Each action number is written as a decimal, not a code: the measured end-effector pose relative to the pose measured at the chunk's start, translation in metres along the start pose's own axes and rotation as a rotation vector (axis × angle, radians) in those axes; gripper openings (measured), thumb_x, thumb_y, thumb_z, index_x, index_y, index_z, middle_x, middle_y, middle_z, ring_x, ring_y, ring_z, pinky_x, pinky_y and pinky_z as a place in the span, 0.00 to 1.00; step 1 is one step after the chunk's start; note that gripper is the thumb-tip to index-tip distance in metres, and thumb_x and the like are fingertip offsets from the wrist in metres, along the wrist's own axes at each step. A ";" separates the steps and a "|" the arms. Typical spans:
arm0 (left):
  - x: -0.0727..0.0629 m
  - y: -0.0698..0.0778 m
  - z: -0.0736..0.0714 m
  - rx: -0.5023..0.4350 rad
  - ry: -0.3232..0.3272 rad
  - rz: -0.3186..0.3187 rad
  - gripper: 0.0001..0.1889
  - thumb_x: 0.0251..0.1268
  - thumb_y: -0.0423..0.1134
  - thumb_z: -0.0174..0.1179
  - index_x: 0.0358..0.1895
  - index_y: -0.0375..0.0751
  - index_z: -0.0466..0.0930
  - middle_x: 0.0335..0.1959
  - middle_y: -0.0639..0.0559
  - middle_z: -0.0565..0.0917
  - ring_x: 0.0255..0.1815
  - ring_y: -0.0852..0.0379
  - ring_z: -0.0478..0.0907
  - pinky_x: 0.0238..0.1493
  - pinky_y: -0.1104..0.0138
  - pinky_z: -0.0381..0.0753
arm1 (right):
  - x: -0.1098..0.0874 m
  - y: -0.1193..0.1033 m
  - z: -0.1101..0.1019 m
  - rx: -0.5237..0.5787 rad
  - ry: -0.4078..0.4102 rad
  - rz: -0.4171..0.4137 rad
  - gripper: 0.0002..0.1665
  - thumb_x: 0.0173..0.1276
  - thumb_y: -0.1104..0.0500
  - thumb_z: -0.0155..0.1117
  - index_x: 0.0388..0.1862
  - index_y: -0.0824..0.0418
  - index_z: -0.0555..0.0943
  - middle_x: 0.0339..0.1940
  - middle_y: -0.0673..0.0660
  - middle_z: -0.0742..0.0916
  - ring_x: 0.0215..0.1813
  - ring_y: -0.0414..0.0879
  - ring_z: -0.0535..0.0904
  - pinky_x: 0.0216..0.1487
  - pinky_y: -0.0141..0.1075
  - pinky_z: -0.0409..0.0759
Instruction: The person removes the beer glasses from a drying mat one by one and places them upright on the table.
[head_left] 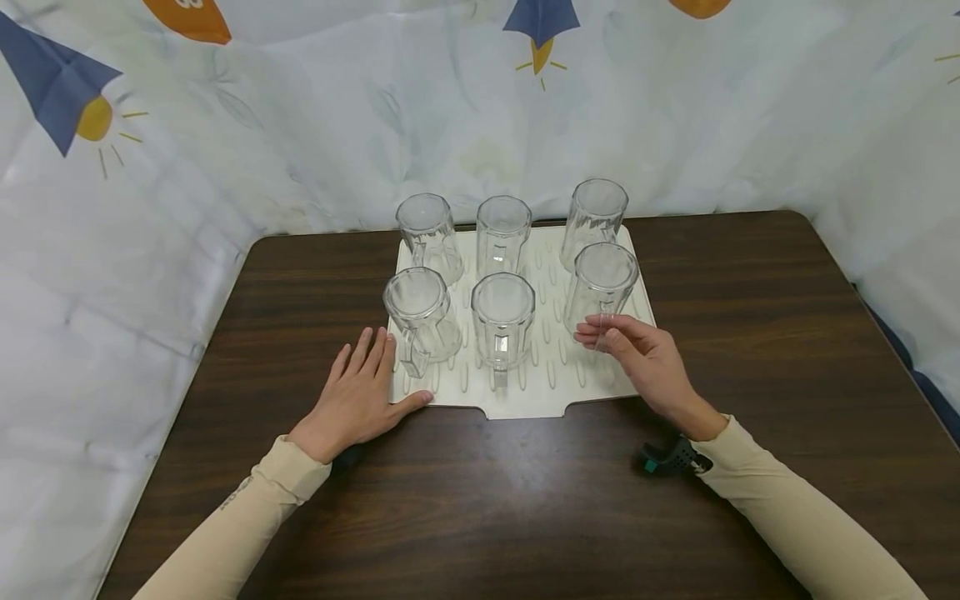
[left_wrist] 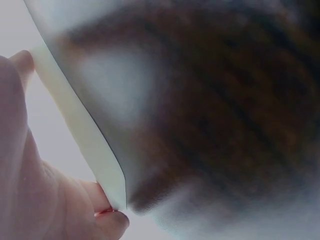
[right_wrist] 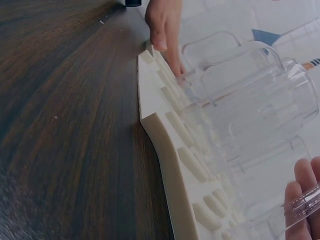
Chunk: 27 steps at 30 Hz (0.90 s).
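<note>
Several clear glass mugs stand in two rows on a white ribbed draining tray [head_left: 525, 404], apparently upside down. At the front right, my right hand [head_left: 648, 358] pinches the handle of one glass mug [head_left: 606, 271] between thumb and fingers. The right wrist view has those fingers [right_wrist: 295, 200] behind the clear handle. My left hand [head_left: 356, 396] rests with straight fingers at the tray's left edge, its thumb on the front corner. Nearest to it is the front left mug [head_left: 416, 296]. The left wrist view shows the left hand [left_wrist: 30, 165] touching the tray edge [left_wrist: 95, 145].
The front middle mug [head_left: 504, 304] has its handle toward me. Behind stand the back left mug [head_left: 427, 221], back middle mug [head_left: 504, 221] and back right mug [head_left: 596, 208]. A dark brown table [head_left: 487, 517] lies beneath; a printed white curtain [head_left: 337, 125] hangs behind.
</note>
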<state>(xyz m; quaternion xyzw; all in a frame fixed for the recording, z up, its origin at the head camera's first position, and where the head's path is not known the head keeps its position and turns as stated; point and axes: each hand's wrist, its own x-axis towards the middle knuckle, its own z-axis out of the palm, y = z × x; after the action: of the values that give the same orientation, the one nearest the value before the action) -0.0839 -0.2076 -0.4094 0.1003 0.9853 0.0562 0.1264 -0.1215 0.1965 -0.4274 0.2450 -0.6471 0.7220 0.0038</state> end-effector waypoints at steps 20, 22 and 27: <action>-0.002 0.001 -0.001 0.003 0.008 0.004 0.58 0.69 0.76 0.48 0.83 0.31 0.45 0.86 0.33 0.47 0.88 0.34 0.39 0.84 0.36 0.42 | -0.001 0.002 -0.002 -0.015 -0.044 -0.014 0.15 0.75 0.75 0.56 0.58 0.82 0.78 0.54 0.49 0.92 0.55 0.43 0.91 0.61 0.29 0.85; -0.002 0.001 0.000 0.002 0.010 0.004 0.58 0.69 0.77 0.48 0.84 0.31 0.45 0.86 0.33 0.47 0.88 0.34 0.39 0.85 0.36 0.42 | -0.001 0.002 -0.002 -0.005 -0.049 -0.022 0.15 0.75 0.75 0.56 0.57 0.81 0.78 0.55 0.49 0.92 0.56 0.42 0.90 0.61 0.30 0.85; -0.002 0.000 0.000 0.006 0.012 0.003 0.58 0.69 0.76 0.49 0.84 0.31 0.45 0.86 0.33 0.47 0.88 0.34 0.39 0.85 0.36 0.42 | -0.002 0.002 -0.001 -0.014 -0.046 -0.035 0.15 0.76 0.74 0.56 0.58 0.79 0.78 0.54 0.46 0.92 0.56 0.39 0.90 0.61 0.29 0.85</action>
<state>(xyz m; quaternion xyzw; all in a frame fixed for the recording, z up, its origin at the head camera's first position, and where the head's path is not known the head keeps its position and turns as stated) -0.0820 -0.2080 -0.4088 0.1015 0.9861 0.0542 0.1200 -0.1208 0.1978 -0.4300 0.2726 -0.6478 0.7114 0.0033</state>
